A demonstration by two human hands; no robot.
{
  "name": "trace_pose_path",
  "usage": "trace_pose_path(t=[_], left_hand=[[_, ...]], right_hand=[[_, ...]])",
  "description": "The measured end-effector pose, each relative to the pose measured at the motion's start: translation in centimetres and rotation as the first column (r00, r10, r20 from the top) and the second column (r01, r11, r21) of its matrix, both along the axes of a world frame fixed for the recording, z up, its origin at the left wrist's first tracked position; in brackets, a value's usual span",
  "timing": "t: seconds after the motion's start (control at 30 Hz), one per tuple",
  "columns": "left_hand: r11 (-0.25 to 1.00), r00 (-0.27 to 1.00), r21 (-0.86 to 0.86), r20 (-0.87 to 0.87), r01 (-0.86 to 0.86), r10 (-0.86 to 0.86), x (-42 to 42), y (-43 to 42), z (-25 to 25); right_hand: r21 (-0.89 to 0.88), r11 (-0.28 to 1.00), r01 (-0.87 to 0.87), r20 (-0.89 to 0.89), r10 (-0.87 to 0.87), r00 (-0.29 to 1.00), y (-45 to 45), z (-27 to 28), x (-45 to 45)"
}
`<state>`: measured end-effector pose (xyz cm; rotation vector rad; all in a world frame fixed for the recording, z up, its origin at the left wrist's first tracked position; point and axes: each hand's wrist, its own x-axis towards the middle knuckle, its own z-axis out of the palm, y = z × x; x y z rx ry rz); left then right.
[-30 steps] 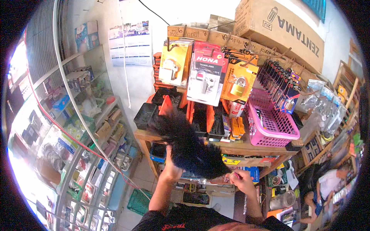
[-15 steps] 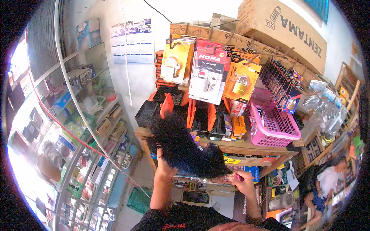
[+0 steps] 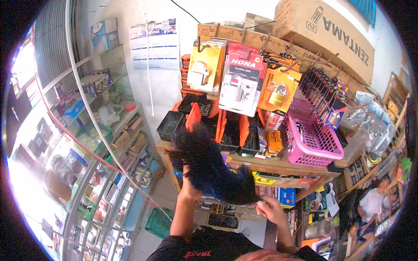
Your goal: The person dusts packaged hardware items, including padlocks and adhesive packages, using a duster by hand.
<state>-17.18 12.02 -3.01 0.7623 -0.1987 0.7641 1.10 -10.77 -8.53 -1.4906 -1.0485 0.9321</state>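
Observation:
A fluffy black duster [image 3: 217, 167] stretches across the middle of the view, slanting from upper left to lower right. At its lower right end, my right hand [image 3: 271, 209] is closed with the fingers pinched at the duster's handle end. My left hand [image 3: 188, 188] is raised against the duster's left side. Dark fluff covers most of its fingers, so their grip is hidden. The upper tip of the duster overlaps black bins with orange flaps [image 3: 193, 116] on the wooden shelf [image 3: 283, 163].
Carded padlocks [image 3: 238, 85] hang on hooks above the shelf. A pink basket [image 3: 313, 152] stands to the right. Glass display shelves [image 3: 102, 174] line the left side, with a green basket [image 3: 159, 222] on the floor. Another person [image 3: 370, 204] is at far right.
The view has shifted slightly, moving the shelf a little rightward. The duster's lower end has dipped a little, and the pinkish bit at my right hand no longer shows.

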Motion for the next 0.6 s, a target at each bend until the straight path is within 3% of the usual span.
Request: trace_pose_path(t=[0.07, 0.1, 0.2, 0.27, 0.33, 0.4, 0.47, 0.53, 0.57, 0.6], left_hand=[[0.997, 0.972, 0.04, -0.223, -0.068, 0.075, 0.6, 0.2, -2.2], [0.992, 0.923, 0.066, -0.364, -0.11, 0.127, 1.0, 0.0, -2.9], [0.974, 0.943, -0.186, -0.326, -0.128, 0.062, 1.5, -0.9, -3.3], [0.999, 0.986, -0.008, -0.166, -0.032, 0.03, 0.3, 0.4, 0.6], [0.971, 0.985, -0.188, -0.113, -0.147, 0.127, -0.4, 0.8, 0.6], [0.902, 0.948, -0.355, -0.28, -0.247, 0.15, -0.3, 1.0, 0.6], [0.895, 0.918, -0.341, -0.363, -0.289, 0.159, 0.0, 0.4, -0.7], [0.954, 0.92, -0.154, -0.341, -0.255, 0.191, 1.7, 0.7, -4.3], [0.949, 0.94, -0.197, -0.29, -0.245, 0.183, 1.8, 1.6, -7.0], [0.94, 0.943, -0.23, -0.276, -0.253, 0.186, 1.3, 1.2, -5.3]], right_hand=[[-0.013, 0.997, 0.076, 0.027, -0.076, 0.997, 0.2, 1.0, 0.1], [0.004, 1.0, 0.025, 0.005, -0.025, 1.0, 0.3, 0.9, 0.2], [-0.005, 0.998, -0.058, 0.027, 0.059, 0.998, 1.0, 1.6, -1.0], [-0.035, 0.999, -0.009, 0.043, 0.01, 0.999, 0.4, 0.5, 0.1], [-0.028, 0.998, 0.05, 0.072, -0.047, 0.996, -0.1, 0.2, 1.2], [-0.025, 0.999, 0.042, 0.111, -0.039, 0.993, -0.5, -1.0, 2.0], [-0.07, 0.996, 0.059, 0.116, -0.05, 0.992, 0.1, -0.5, 1.1], [-0.045, 0.999, 0.015, 0.171, -0.007, 0.985, 0.7, -0.2, 0.1], [-0.071, 0.997, -0.014, 0.187, 0.028, 0.982, 0.9, -0.7, 0.1], [-0.093, 0.995, -0.046, 0.202, 0.064, 0.977, 1.0, -1.1, 0.2]])
